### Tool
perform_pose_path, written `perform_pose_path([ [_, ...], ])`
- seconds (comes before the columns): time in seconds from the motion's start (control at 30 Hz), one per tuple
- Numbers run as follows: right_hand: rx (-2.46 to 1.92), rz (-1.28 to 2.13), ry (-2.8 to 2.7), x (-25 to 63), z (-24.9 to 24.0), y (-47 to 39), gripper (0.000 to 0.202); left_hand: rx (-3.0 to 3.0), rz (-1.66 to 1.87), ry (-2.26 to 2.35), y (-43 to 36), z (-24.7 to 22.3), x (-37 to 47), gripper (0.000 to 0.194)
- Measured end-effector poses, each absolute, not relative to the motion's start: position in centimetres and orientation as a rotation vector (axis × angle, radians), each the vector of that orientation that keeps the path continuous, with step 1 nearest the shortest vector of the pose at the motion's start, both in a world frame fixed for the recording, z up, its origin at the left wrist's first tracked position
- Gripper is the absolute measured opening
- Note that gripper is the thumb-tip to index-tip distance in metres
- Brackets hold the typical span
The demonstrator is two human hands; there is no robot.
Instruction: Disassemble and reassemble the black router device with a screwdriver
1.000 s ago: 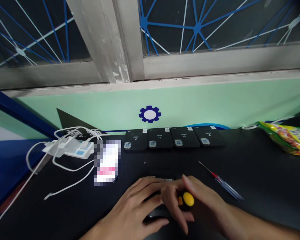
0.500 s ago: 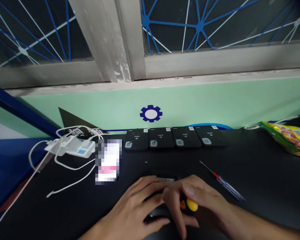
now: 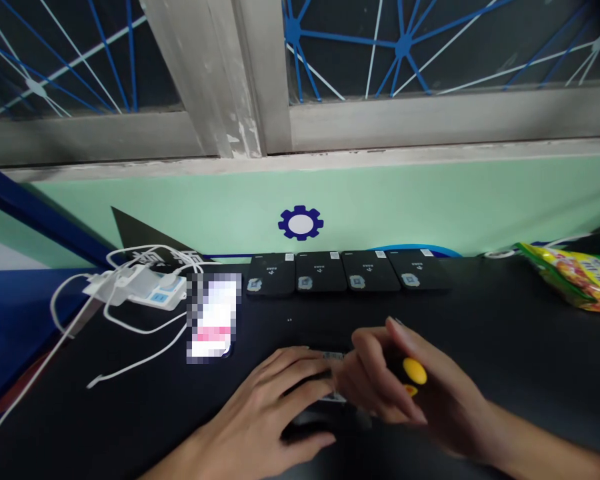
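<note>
My left hand lies palm down with its fingers spread over a flat black device. White printed labels show on the device between the fingers, and most of it is covered. My right hand is curled around a screwdriver with a black handle and a rounded yellow end. The screwdriver's shaft and tip are hidden behind the fingers. This hand is tilted above the device's right side, close to the left fingertips. Tiny bright parts lie on the table beyond the left hand.
Several flat black boxes stand in a row along the wall. A lit, blurred phone lies left of them. White cables and a power strip sit at the far left. A colourful snack bag lies at the right edge.
My right hand has lifted and moved right with the yellow-ended screwdriver, uncovering more of the device's label. It now covers where the red-and-blue screwdriver lay. My left hand stays nearly still.
</note>
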State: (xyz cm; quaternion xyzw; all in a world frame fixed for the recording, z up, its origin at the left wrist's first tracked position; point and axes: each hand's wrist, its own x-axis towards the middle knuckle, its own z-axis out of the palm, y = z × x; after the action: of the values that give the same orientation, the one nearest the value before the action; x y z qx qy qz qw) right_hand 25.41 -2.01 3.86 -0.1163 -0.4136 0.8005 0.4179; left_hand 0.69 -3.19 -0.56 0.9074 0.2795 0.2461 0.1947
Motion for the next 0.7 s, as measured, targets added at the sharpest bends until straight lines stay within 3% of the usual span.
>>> perform_pose_path([
  [0.2, -0.226, 2.013, -0.894, 25.7, 4.8, -1.3, 0.063, 2.483, 1.013, 0.662, -3.2, -0.4, 0.9, 0.016],
  [0.4, -0.196, 2.005, -0.782, 25.6, 5.1, -1.5, 0.061, 2.578, 1.001, 0.585, -3.1, -0.5, 1.1, 0.035],
  [0.7, -0.229, 2.002, -0.677, 25.6, 5.2, -1.1, 0.059, 2.611, 1.072, 0.643, -3.0, -1.2, 0.3, 0.035],
])
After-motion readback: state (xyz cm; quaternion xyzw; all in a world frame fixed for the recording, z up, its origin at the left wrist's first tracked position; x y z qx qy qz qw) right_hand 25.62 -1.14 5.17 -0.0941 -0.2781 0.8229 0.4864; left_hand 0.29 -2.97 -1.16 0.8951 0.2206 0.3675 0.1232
